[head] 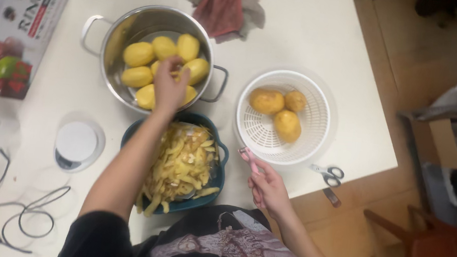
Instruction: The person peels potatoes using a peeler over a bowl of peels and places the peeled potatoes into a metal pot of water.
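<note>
My left hand (169, 86) reaches into the steel pot (116, 33), fingers curled down among the peeled potatoes (138, 54) — smooth, pale yellow, rounded lumps lying against the shiny curved wall; whether my fingers are clamped on one of them I cannot tell, since the back of the hand covers it. My right hand (269, 189) hangs at the table's edge with its fingers closed around a slim pink peeler (249, 159), whose tip points up toward the white plastic colander (320, 106). That round, slotted basket holds three unpeeled potatoes (267, 101), duller and browner in the skin. Between my arms sits a dark blue oval dish (217, 179) heaped with thin, curling yellow peels (180, 166). A flat round kitchen scale (77, 143) lies left of the dish, scissors (329, 173) right of the colander, and a crumpled reddish cloth (222, 2) beyond the pot.
</note>
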